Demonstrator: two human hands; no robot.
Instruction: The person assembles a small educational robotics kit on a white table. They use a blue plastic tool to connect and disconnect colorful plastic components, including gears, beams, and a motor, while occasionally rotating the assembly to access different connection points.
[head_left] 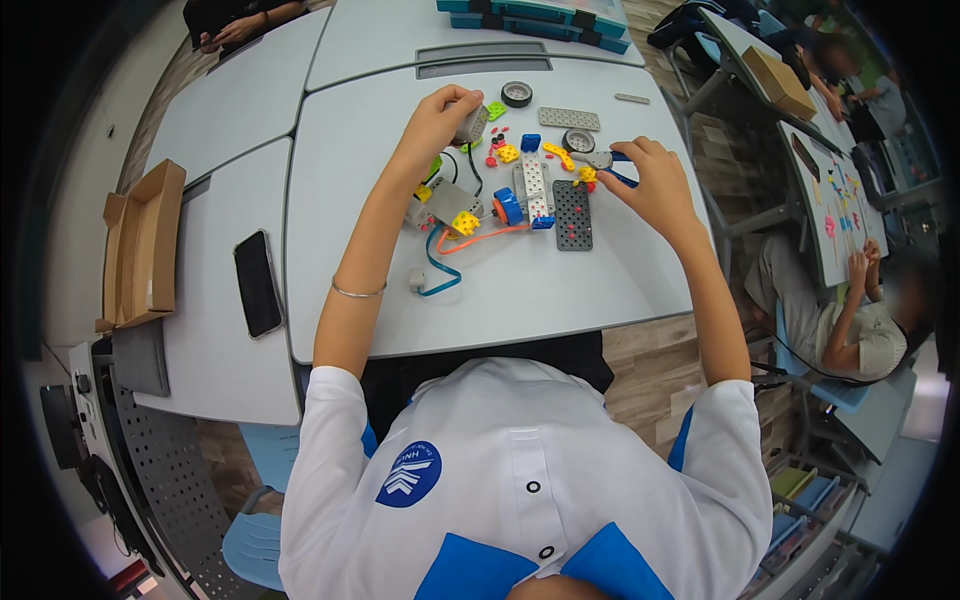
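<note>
The left hand (440, 115) closes its fingers around a small grey block (470, 124), lifted just above the white table (370, 200). The right hand (655, 180) pinches a grey plier-like tool (600, 160) with blue handles; what its tip bites is too small to tell. Between the hands lies a half-built model (528, 190), grey with blue and yellow pieces. Right of the model lies one dark perforated plate (572, 215); beyond it, one grey perforated strip (568, 118) and two round wheels (516, 94). Left of the model trail one orange cable (480, 238) and one blue cable (438, 275). Small red and yellow bits around it are too tiny to count. Far left of it: one black phone (258, 283) and one open cardboard box (140, 245).
</note>
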